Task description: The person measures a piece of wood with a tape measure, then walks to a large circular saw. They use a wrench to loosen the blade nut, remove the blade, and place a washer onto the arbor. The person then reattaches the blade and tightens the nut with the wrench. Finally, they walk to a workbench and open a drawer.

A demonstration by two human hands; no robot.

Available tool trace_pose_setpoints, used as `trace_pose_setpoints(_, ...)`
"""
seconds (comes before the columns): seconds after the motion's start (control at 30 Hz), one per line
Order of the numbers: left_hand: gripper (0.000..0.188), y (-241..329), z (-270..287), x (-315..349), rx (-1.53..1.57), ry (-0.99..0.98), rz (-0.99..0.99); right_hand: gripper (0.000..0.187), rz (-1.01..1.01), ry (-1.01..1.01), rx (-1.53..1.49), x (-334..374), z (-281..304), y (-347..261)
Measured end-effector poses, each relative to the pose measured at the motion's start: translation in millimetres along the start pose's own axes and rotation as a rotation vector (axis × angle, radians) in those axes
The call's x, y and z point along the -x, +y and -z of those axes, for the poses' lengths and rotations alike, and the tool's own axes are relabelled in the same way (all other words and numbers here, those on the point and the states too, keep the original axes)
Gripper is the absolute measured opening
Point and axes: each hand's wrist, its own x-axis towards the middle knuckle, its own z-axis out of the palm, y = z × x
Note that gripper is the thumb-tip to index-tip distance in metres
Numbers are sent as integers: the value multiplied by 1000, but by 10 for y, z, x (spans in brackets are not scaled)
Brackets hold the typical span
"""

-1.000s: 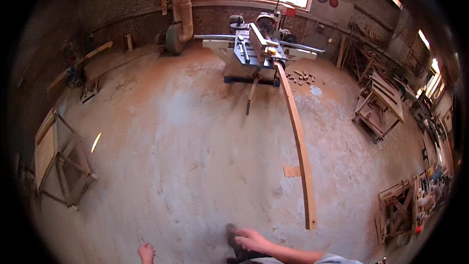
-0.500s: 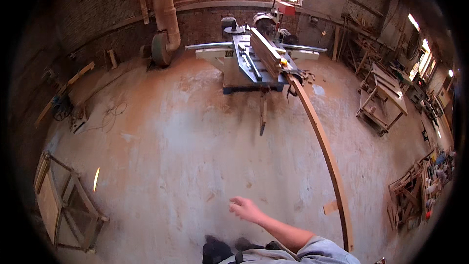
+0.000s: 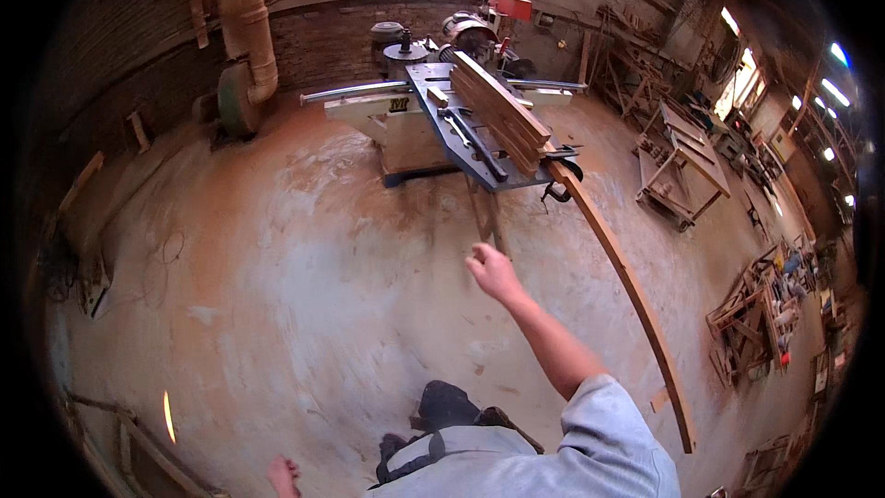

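My right hand (image 3: pixel 493 272) reaches forward over the floor with its fingers loosely curled and nothing in them. My left hand (image 3: pixel 283 477), small at the lower edge, is also curled and holds nothing visible. Ahead of the right hand stands a woodworking machine with a grey metal table (image 3: pixel 433 83). A stack of planks (image 3: pixel 498 111) stands on the table. Left of the planks lie a wrench (image 3: pixel 458 126) and a dark-handled bar (image 3: pixel 489 159). From the table's near corner, by a black clamp (image 3: pixel 558 192), a long wooden strip (image 3: pixel 622 277) runs down to the right.
A wooden bench (image 3: pixel 684 161) stands at the right, with a crate of scrap wood (image 3: pixel 751 323) nearer. Wooden frames (image 3: pixel 138 443) lean at the lower left. A duct (image 3: pixel 244 18) rises at the far left. A short prop (image 3: pixel 486 214) stands under the table.
The machine and planks appear nearer and further left. My right hand has moved forward and its fingers have curled more. My left hand has come into view at the lower edge.
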Motion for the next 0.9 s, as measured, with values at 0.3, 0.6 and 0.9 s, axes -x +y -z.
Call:
trace_pose_setpoints(0.3, 28, 1894, -616, -1338, -233, -75, -8, 40, -88, 197, 307, -3324, -574, 845)
trace_pose_setpoints(0.6, 20, 2620, -2347, -1452, -300, -164, 345, 25, -394, 43, 636, -5096, -976, 1410)
trace_pose_setpoints(0.9, 19, 3956, -2822, -3490, -232, -245, 295, 23, -584, -158, 1000, -5606, -1100, 1455)
